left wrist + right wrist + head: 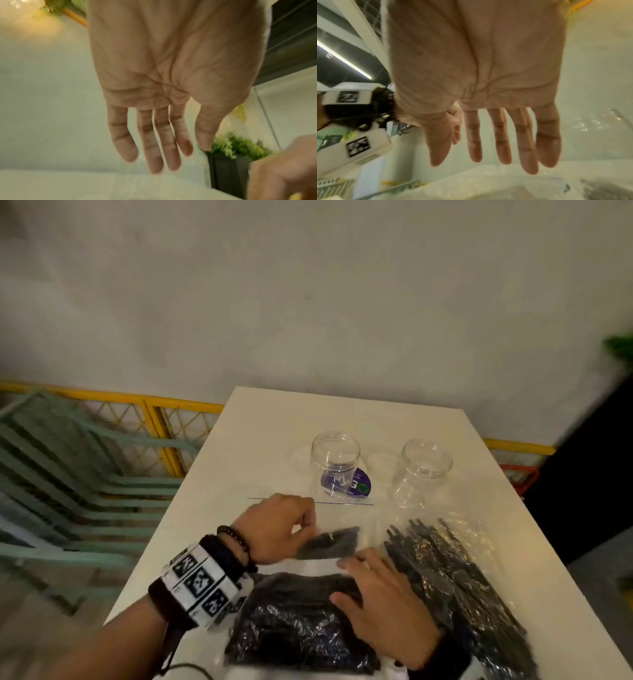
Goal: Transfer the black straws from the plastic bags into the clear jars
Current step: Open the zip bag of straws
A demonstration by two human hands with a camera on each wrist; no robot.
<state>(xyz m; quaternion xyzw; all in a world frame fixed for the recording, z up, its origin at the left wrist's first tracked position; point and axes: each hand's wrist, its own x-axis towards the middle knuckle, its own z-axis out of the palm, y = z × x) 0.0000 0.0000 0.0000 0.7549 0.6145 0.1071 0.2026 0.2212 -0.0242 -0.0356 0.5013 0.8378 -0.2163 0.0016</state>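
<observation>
Two clear jars stand open and upright at the table's far side, one (335, 465) left of the other (424, 470). A zip bag (329, 542) holding a short bundle of black straws lies in front of them. My left hand (305, 529) is over the bag's near left part, fingers straight in the left wrist view (171, 155), with nothing in them. My right hand (346, 580) lies flat with spread fingers (488, 159) on a second bag of black straws (301, 625). A third bag of longer black straws (452, 577) lies to the right.
A white table (260, 433) stands against a pale wall. Clear lids (301, 457) lie behind the jars, and a purple sticker (359, 484) by the left jar. Green chairs (68, 474) and a yellow railing are left; a potted plant (236, 148) stands beyond the table.
</observation>
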